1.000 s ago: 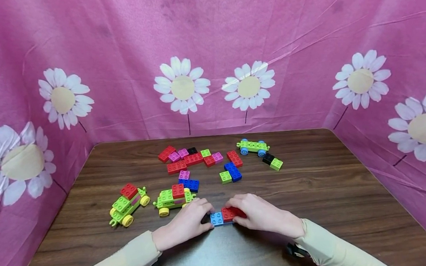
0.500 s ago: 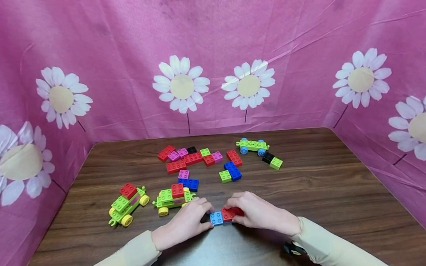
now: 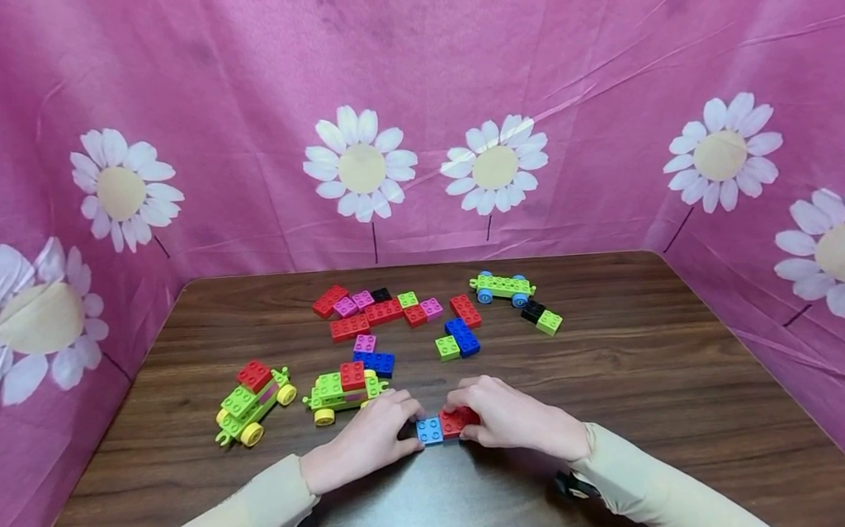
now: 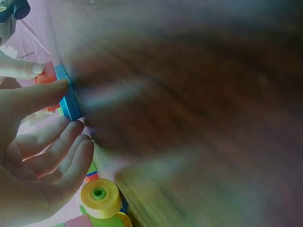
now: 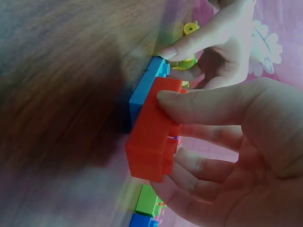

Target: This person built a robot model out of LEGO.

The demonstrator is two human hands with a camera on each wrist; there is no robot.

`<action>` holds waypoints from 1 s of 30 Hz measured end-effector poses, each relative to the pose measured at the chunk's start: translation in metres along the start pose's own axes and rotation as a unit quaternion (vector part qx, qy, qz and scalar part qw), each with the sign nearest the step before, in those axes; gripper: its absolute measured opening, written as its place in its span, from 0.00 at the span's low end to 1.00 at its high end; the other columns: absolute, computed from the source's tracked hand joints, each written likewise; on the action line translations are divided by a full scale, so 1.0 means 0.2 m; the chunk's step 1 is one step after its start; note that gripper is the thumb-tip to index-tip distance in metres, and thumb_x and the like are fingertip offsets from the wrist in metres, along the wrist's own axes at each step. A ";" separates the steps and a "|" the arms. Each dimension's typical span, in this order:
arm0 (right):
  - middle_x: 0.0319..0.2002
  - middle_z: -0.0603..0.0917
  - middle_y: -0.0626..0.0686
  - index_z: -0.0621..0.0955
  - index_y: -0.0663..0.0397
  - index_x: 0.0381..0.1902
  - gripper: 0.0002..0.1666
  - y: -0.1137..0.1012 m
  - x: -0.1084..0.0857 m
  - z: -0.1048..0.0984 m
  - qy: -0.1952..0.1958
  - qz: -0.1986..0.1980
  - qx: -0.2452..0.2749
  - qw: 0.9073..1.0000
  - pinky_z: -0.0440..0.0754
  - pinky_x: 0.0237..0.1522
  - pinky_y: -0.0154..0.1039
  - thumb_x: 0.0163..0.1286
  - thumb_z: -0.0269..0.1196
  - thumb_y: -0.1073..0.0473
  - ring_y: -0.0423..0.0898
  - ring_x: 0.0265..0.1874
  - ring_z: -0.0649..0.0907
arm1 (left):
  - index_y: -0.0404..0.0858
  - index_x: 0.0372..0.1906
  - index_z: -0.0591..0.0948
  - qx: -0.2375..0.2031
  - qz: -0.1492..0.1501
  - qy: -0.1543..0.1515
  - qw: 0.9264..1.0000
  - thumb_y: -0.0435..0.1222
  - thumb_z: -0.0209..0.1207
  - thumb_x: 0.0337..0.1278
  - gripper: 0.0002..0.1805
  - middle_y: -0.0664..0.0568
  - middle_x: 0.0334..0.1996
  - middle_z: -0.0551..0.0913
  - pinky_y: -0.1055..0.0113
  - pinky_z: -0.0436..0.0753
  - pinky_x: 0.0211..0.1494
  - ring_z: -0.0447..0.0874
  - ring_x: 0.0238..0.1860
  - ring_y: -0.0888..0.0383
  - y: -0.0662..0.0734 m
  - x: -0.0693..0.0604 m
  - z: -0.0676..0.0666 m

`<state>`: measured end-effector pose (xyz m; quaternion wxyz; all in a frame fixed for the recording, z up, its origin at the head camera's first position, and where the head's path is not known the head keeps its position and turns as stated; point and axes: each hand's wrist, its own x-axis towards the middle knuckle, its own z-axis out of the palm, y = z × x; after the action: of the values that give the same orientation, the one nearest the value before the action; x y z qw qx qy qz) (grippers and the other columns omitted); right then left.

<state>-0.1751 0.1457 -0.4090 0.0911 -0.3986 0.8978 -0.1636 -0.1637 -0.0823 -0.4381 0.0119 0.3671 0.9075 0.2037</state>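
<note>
On the desk (image 3: 662, 377), head view: left hand (image 3: 368, 440) pinches light-blue brick (image 3: 429, 432), right hand (image 3: 515, 418) grips red brick (image 3: 453, 423) over its right end. Left wrist: fingers (image 4: 57, 146) only brick-wide apart — light-blue between. Right wrist: fingers (image 5: 199, 175) curled round red — overhanging light-blue.
</note>
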 end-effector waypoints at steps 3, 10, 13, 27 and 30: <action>0.29 0.80 0.45 0.84 0.54 0.40 0.11 -0.01 0.00 -0.01 -0.004 0.002 -0.011 1.000 0.69 0.30 0.27 0.60 0.71 0.61 0.36 0.27 0.72 | 0.40 0.41 0.85 0.002 -0.001 -0.002 1.000 0.42 0.72 0.52 0.14 0.53 0.38 0.85 0.68 0.81 0.44 0.79 0.40 0.60 0.00 0.00 0.00; 0.36 0.86 0.48 0.87 0.54 0.46 0.16 0.01 -0.02 0.01 0.017 -0.009 -0.002 1.000 0.78 0.35 0.27 0.60 0.72 0.58 0.35 0.32 0.79 | 0.39 0.42 0.85 0.004 0.003 0.000 1.000 0.42 0.72 0.52 0.15 0.53 0.38 0.85 0.67 0.82 0.45 0.80 0.41 0.60 0.00 0.00 0.00; 0.38 0.87 0.48 0.87 0.54 0.49 0.18 0.01 -0.04 0.01 0.020 -0.007 0.003 1.000 0.80 0.37 0.26 0.60 0.72 0.57 0.34 0.33 0.80 | 0.39 0.42 0.85 -0.001 0.003 -0.001 1.000 0.42 0.72 0.52 0.15 0.52 0.39 0.85 0.68 0.82 0.45 0.80 0.41 0.60 0.00 0.00 0.00; 0.42 0.88 0.49 0.86 0.52 0.50 0.18 0.05 -0.13 0.02 0.034 0.006 0.001 0.999 0.83 0.41 0.30 0.61 0.71 0.58 0.36 0.38 0.82 | 0.37 0.42 0.84 -0.024 0.007 -0.007 1.000 0.40 0.71 0.54 0.14 0.50 0.39 0.85 0.67 0.83 0.46 0.82 0.41 0.58 0.02 0.05 -0.04; 0.42 0.87 0.49 0.85 0.52 0.49 0.18 0.05 -0.15 0.02 0.039 0.009 -0.001 0.999 0.82 0.41 0.30 0.61 0.72 0.58 0.36 0.38 0.82 | 0.36 0.44 0.83 -0.037 0.002 -0.003 0.999 0.39 0.70 0.55 0.15 0.49 0.40 0.85 0.65 0.84 0.48 0.82 0.42 0.57 0.03 0.07 -0.07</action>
<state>-0.1613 0.1740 -0.4149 0.0569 -0.3840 0.9044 -0.1772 -0.1729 -0.0740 -0.4217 0.0279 0.3691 0.8985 0.2359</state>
